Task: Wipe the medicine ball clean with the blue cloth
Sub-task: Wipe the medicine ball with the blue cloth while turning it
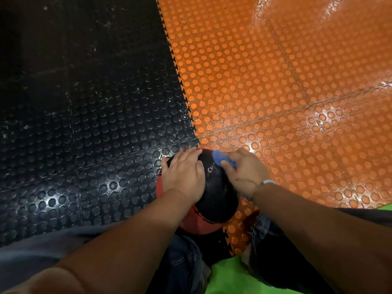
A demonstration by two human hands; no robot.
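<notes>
A black and red medicine ball (216,198) sits on the floor between my knees, on the seam of the black and orange mats. My left hand (183,172) lies flat over the ball's upper left side, fingers straight. My right hand (246,170) grips a bunched blue cloth (222,159) and presses it against the ball's upper right side. Most of the cloth is hidden under my fingers.
Black studded floor mat (84,124) covers the left, orange studded mat (286,81) the right, joined by a toothed seam. A green mat (229,279) lies under me. My legs in dark jeans (184,257) flank the ball.
</notes>
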